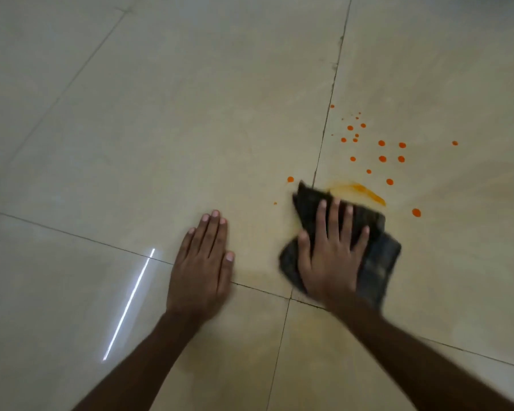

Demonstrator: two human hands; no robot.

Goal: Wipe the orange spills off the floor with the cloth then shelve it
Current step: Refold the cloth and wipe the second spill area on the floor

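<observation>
cloth (382, 256), dark, crumpled, lies under flat right hand (330, 256); left hand (202, 268) flat on glossy tile (161, 137).

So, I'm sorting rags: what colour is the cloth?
The cloth is dark grey, faintly checked; head view.

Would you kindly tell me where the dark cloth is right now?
In the head view, the dark cloth lies on the floor right of centre, pressed flat under the right hand, just below the orange smear.

Both arms reach forward, left hand (201, 264) flat with fingers together, right hand (330, 258) flat, fingers spread.
</observation>
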